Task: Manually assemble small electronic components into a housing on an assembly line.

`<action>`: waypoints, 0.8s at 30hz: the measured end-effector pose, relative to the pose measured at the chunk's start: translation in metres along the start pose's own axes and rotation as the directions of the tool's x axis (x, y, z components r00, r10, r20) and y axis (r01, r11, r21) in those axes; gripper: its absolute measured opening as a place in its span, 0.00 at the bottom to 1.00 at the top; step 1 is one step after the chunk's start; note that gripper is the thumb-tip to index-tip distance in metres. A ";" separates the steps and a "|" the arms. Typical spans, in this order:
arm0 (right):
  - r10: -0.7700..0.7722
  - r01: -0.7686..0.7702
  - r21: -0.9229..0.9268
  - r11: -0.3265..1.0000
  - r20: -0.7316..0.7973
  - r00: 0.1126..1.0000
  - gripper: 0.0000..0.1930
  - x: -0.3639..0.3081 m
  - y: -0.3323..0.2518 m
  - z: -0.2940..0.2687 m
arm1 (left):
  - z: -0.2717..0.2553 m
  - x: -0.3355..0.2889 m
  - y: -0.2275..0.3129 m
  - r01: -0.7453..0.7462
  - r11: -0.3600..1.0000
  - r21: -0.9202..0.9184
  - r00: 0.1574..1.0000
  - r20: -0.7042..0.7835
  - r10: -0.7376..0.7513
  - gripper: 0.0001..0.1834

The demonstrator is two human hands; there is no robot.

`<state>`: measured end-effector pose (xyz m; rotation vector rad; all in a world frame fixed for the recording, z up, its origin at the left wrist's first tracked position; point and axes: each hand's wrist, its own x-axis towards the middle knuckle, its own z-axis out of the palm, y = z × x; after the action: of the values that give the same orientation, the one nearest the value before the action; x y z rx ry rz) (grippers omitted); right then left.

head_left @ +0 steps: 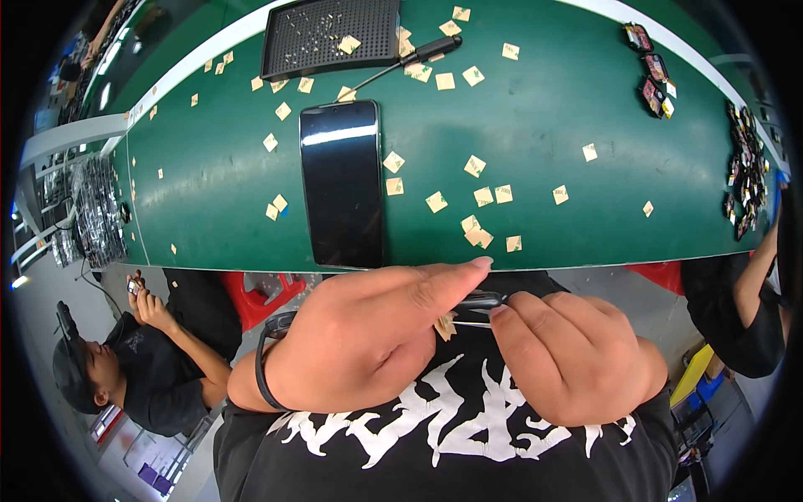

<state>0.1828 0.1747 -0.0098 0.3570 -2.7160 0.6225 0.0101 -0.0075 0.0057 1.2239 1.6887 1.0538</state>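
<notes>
Just in front of my chest, past the near table edge, my two hands face each other. My left hand [368,335] is closed, its thumb lying along the top and its other fingers mostly hidden. Between the hands shows a small dark object [481,299] with a shiny edge; its kind is hidden. My right hand [577,356] pinches the right end of it with thumb and fingers. Below my left thumb sticks out a tan paper piece [446,326], like the squares on the table. A black smartphone [343,188] lies on the green table, beyond my left hand.
Tan paper squares [475,166] are scattered over the green table [535,109]. At the back stand a black perforated tray [330,63] with small bits and a screwdriver [431,50]. Small dark parts [744,167] pile up at right. A person [159,351] sits at left, another at right.
</notes>
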 end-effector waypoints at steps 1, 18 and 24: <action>0.014 -0.015 0.031 0.999 0.014 1.000 0.16 0.000 0.001 0.000 | -0.002 0.001 0.000 0.010 1.000 0.007 1.000 0.014 -0.010 0.35; 0.324 -0.292 0.284 0.913 -0.074 0.943 0.15 -0.020 0.029 -0.013 | -0.013 0.000 -0.008 0.011 0.990 -0.142 0.988 -0.151 -0.033 0.29; 0.607 -0.580 0.186 0.793 -0.173 0.775 0.08 -0.033 0.055 -0.007 | -0.013 -0.006 -0.036 0.153 0.947 -0.281 0.905 -0.345 -0.249 0.20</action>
<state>0.1977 0.2319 -0.0368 -0.5564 -2.5455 0.9301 -0.0121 -0.0221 -0.0228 0.6955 1.8530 1.3858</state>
